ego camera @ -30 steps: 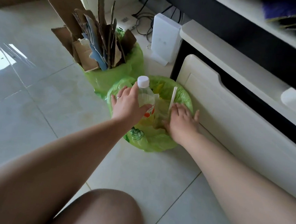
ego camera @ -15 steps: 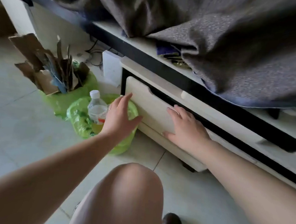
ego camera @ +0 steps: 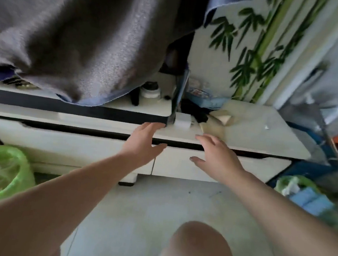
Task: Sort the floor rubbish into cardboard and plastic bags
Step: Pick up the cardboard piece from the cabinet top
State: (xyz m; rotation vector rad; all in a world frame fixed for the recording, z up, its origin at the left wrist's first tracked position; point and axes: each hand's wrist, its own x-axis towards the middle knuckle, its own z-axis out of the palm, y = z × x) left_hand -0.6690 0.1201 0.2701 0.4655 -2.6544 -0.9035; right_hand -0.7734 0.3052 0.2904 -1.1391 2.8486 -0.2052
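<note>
Green plastic bag (ego camera: 4, 176) of rubbish sits on the floor at far left, grey blanket (ego camera: 80, 32) draped above it. Left hand (ego camera: 141, 143) and right hand (ego camera: 217, 159) both empty, grip slack with fingers spread, in front of the white cabinet (ego camera: 79, 150). Cardboard scraps (ego camera: 216, 122) lie on the cabinet top just beyond the right hand; another green bag (ego camera: 302, 194) at far right.

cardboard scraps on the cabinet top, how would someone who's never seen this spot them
Start at the long white cabinet under the bamboo-print wall. On its top, just past the right hand, lie the cardboard scraps. They are the only tan, folded pieces there, beside a black cloth and a white charger.
</note>
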